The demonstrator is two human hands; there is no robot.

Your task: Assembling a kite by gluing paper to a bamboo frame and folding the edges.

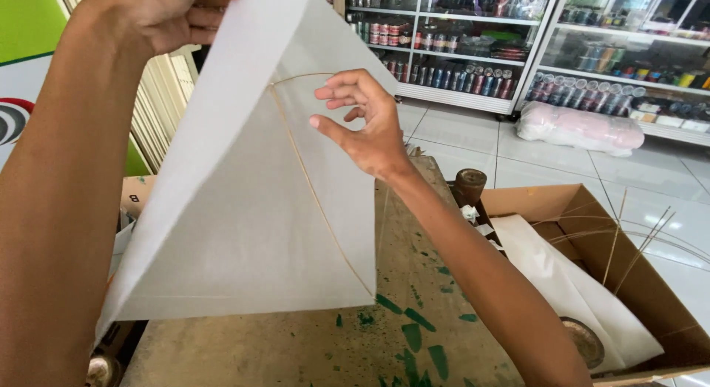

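Observation:
A white paper kite (251,209) with thin bamboo sticks hangs tilted above a worn table (414,283). My left hand (166,14) pinches its top corner at the upper left of the head view, holding it up. My right hand (362,121) is behind the kite's right edge, fingers spread and touching the paper near the curved bamboo stick (296,78). A straight bamboo spine (318,202) runs diagonally down the paper.
The table carries green paint marks (414,335). A cardboard box (629,283) at the right holds white paper sheets and bamboo sticks (621,239). Glass-door shelves of cans (458,69) line the far wall. A pink wrapped bundle (580,128) lies on the tiled floor.

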